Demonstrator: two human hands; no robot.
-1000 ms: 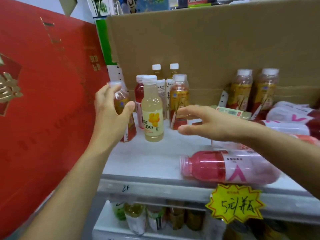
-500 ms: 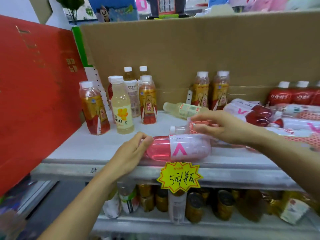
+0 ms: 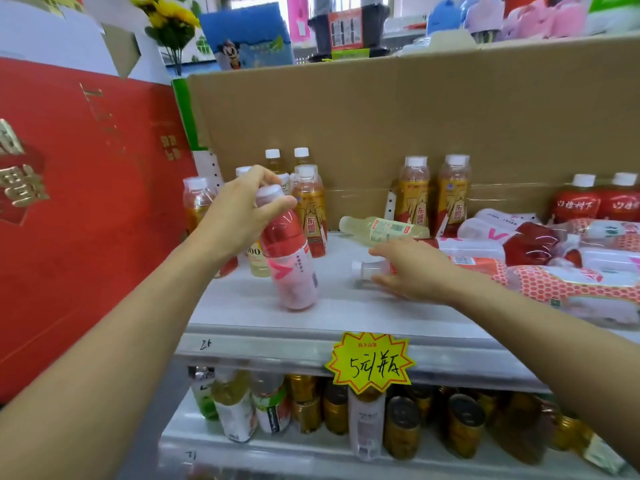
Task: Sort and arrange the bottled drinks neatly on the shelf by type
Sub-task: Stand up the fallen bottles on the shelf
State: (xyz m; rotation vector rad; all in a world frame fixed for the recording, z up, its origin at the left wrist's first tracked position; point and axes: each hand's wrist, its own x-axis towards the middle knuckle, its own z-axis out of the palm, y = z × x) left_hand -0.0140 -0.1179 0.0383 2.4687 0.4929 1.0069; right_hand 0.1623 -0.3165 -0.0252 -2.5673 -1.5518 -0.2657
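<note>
Left hand (image 3: 239, 216) gripped one tilted pink plastic bottle (image 3: 291, 265) beneath its cap. Right hand (image 3: 412, 271), released, lay over one fallen clear plastic bottle (image 3: 372, 270).

A large red box (image 3: 86, 209) with gold lettering fills the left of the frame, and a brown cardboard sheet (image 3: 398, 126) spans the middle. At the upper left, yellow flowers (image 3: 166, 19) stand beside a blue carton (image 3: 247, 39) printed with a cartoon figure; blurred pink packages (image 3: 554, 15) lie at the upper right. A yellow starburst price tag (image 3: 370, 363) with handwritten characters sits at lower centre.
</note>
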